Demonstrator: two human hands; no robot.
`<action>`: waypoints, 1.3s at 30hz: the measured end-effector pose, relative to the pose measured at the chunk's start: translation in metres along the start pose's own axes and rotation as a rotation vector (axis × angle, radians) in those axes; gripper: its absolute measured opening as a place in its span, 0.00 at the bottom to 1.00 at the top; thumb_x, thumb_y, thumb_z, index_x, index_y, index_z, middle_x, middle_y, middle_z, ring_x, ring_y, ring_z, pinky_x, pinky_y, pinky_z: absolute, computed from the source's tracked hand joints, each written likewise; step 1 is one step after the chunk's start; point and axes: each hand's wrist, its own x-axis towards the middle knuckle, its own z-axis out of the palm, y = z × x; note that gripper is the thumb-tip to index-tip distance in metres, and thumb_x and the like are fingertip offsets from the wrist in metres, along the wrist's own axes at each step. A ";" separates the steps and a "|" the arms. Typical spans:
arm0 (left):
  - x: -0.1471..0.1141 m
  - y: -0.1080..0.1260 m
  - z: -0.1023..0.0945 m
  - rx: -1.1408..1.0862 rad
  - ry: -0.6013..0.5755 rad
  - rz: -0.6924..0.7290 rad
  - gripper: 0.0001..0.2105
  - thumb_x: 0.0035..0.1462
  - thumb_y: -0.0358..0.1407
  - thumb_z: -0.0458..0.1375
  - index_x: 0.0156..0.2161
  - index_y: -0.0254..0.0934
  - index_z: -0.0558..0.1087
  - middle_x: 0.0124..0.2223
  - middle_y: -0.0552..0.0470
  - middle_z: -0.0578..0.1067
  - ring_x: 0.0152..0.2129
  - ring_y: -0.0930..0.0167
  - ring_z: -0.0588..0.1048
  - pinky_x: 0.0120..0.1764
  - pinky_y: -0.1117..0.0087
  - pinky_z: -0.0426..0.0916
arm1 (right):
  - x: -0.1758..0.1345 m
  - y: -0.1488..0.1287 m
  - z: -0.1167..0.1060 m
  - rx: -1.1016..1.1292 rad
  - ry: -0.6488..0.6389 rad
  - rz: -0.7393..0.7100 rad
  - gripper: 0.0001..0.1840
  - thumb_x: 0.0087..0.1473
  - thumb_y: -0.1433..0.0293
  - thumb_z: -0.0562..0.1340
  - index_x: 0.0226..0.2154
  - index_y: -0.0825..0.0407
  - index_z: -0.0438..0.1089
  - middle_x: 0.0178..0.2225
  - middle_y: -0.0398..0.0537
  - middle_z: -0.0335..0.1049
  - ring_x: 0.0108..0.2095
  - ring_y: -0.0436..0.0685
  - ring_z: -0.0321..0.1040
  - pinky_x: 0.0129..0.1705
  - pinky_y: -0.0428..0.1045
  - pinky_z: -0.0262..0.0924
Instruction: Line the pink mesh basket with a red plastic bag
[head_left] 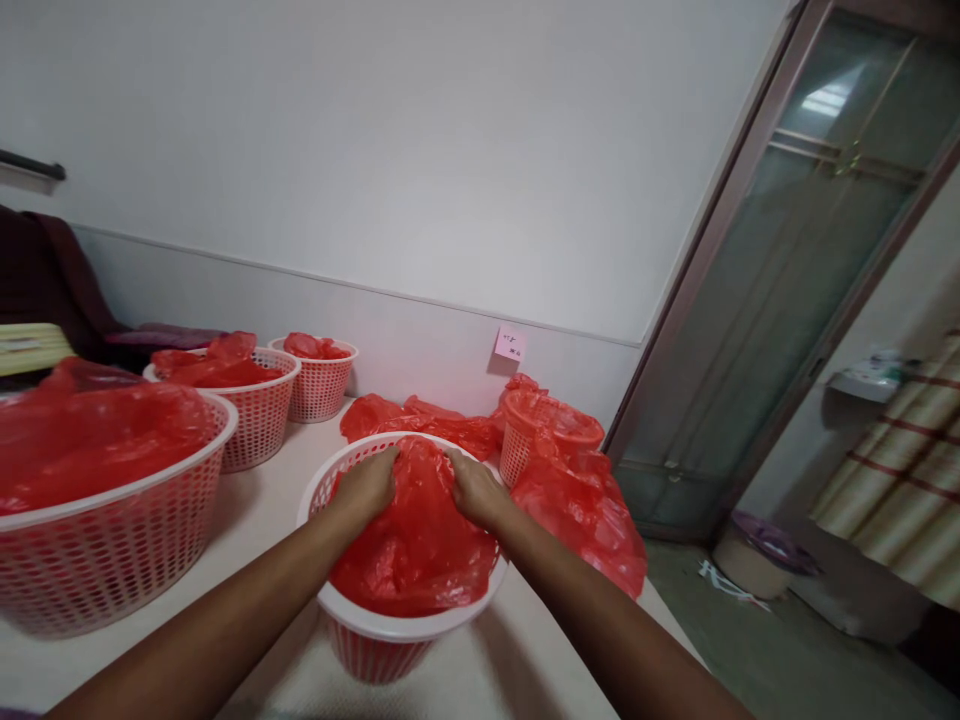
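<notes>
In front of me a white plastic basket [405, 627] with a perforated wall stands on the pale surface. A red plastic bag [424, 540] fills it, its top bunched up near the far rim. My left hand [369, 482] is closed on the left side of that bunched film. On the other side my right hand [477, 488] grips the same bag. The fingertips of both hands are partly hidden behind the folds.
Red-filled white baskets stand to the left: a large near one [112, 560], a middle one [259, 420] and a small far one [324, 385]. Another basket [517, 450] with loose red bags [577, 510] sits to the right. A pink note [510, 343] sticks to the wall.
</notes>
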 end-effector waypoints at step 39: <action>0.006 -0.010 -0.002 -0.168 0.243 -0.054 0.15 0.62 0.41 0.55 0.49 0.35 0.70 0.47 0.47 0.75 0.43 0.66 0.74 0.47 0.56 0.70 | -0.010 -0.010 -0.010 -0.345 0.093 0.325 0.17 0.57 0.78 0.50 0.44 0.51 0.68 0.40 0.54 0.71 0.35 0.60 0.73 0.34 0.52 0.61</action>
